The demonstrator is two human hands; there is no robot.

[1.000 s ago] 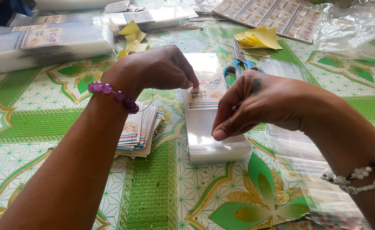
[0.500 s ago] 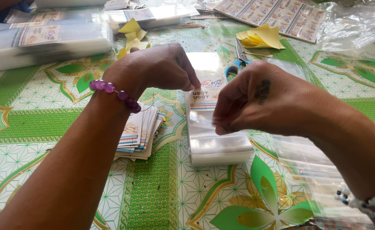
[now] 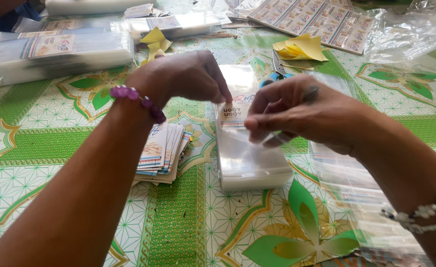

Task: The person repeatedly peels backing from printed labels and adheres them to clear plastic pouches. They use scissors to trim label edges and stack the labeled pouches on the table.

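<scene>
Only the one head view here, looking down on a table with a green and white floral tablecloth.

Dead centre sits a stack of clear plastic sleeves, and both hands are working right on top of it. The left hand comes in from about 7 o'clock, purple bead bracelet on the wrist, fingertips pressed together on a printed label card at the top sleeve's upper edge. The right hand comes in from 4 o'clock, thumb and fingers pinched shut on the clear film of that top sleeve (hard to tell exactly how much film is in the pinch, it's see-through). A white bead bracelet is on that wrist.

Just at 9 o'clock of the stack, partly under the left forearm, lies a fanned pile of printed cards. At 3 to 5 o'clock, under the right forearm, more loose clear bags are spread out.

Further back: yellow paper scraps at 1 o'clock with blue-handled scissors just below them, a sheet of printed labels beyond, crumpled clear plastic at 2 o'clock, and long wrapped bundles of sleeves at 10 o'clock.
</scene>
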